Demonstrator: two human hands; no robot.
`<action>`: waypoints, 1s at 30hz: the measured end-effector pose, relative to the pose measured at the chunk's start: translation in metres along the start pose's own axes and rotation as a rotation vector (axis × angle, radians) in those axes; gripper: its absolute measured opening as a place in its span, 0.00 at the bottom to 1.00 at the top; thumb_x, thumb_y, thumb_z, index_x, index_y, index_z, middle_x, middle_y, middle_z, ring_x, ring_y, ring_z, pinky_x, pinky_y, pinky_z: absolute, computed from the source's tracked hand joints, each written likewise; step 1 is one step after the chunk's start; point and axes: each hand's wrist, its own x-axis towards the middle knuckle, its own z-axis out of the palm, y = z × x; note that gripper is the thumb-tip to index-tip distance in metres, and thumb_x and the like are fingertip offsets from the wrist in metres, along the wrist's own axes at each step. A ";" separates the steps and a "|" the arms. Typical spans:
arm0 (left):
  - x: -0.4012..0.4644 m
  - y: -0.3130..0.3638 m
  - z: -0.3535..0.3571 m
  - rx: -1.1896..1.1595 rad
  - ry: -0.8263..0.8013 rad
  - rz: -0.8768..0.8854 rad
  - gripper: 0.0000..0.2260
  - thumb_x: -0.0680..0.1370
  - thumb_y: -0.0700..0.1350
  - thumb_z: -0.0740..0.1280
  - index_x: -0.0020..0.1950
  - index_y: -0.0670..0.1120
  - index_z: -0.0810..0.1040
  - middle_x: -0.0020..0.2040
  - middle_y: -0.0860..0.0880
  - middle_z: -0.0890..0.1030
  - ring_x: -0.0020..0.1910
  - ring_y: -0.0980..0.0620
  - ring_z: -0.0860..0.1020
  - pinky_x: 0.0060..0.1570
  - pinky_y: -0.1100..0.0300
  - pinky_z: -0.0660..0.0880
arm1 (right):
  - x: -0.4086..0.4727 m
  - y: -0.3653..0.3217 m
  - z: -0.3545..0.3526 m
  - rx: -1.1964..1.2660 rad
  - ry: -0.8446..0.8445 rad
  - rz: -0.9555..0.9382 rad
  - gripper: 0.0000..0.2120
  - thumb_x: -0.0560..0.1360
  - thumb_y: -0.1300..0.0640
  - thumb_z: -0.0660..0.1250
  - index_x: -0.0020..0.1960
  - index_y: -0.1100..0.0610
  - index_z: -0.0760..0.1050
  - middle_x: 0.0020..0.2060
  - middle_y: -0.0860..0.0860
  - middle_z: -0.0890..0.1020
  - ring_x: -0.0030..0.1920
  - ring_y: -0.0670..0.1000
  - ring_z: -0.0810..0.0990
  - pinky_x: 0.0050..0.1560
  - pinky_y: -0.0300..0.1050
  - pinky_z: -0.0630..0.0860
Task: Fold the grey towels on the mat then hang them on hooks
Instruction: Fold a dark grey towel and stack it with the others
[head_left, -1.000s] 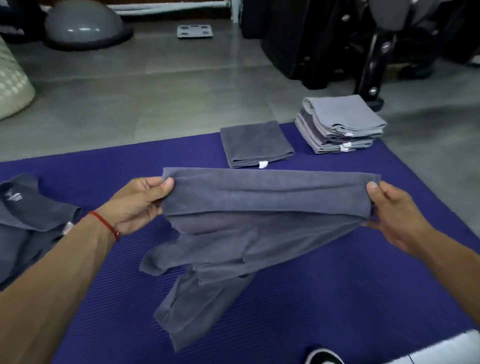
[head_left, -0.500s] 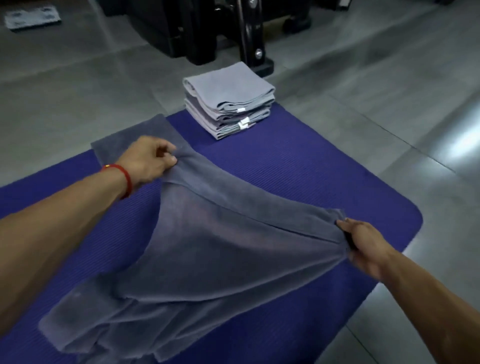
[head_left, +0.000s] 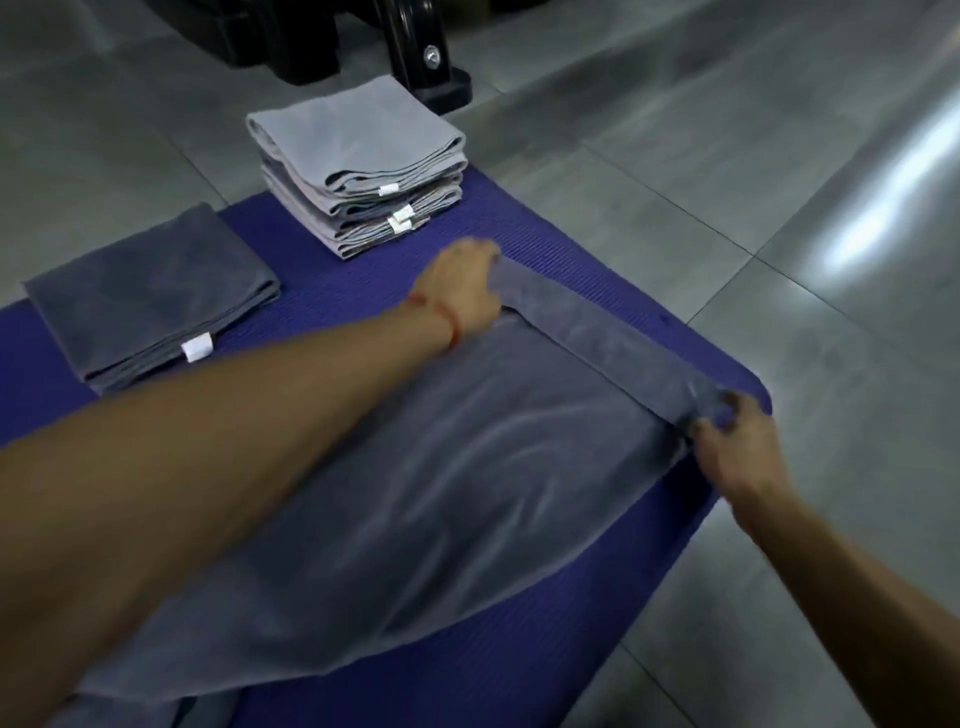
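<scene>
Now my left hand (head_left: 465, 291) and right hand (head_left: 737, 441) each pinch a corner of the towel (head_left: 467, 493), spread on the mat (head_left: 597, 280) near the stack (head_left: 358, 166); I should pull it taut, edges square, before folding.

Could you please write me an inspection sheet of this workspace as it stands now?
Surface: purple mat on a grey tiled floor.
Job's things: grey towel spread on the mat, far edge folded over; dark folded towel at far left; stack of lighter folded towels at the mat's far end.
Clutter: nothing seen.
Grippers: left hand grips the towel's far corner; right hand pinches the other end of the fold.
Cables: nothing seen.
Surroundings: black equipment base behind the stack; no hooks in view.
</scene>
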 end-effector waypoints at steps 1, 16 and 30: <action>-0.034 -0.015 0.010 -0.002 -0.027 0.064 0.20 0.74 0.40 0.63 0.67 0.41 0.76 0.66 0.38 0.77 0.65 0.40 0.74 0.66 0.49 0.69 | -0.018 0.001 0.009 -0.113 -0.037 -0.120 0.25 0.79 0.58 0.67 0.75 0.58 0.66 0.68 0.63 0.72 0.60 0.64 0.77 0.62 0.57 0.75; -0.499 -0.171 0.027 0.162 0.127 -0.777 0.42 0.72 0.69 0.57 0.80 0.46 0.60 0.68 0.43 0.72 0.62 0.38 0.73 0.53 0.39 0.77 | -0.240 -0.123 0.168 -0.534 -0.747 -1.520 0.27 0.78 0.41 0.56 0.74 0.48 0.71 0.75 0.48 0.69 0.71 0.51 0.72 0.70 0.55 0.71; -0.542 -0.181 -0.067 -0.140 0.788 -0.853 0.19 0.73 0.41 0.76 0.63 0.49 0.80 0.54 0.50 0.83 0.53 0.50 0.80 0.57 0.57 0.74 | -0.286 -0.222 0.241 -0.508 -0.693 -1.535 0.15 0.80 0.58 0.65 0.64 0.44 0.77 0.55 0.49 0.80 0.57 0.56 0.80 0.58 0.55 0.77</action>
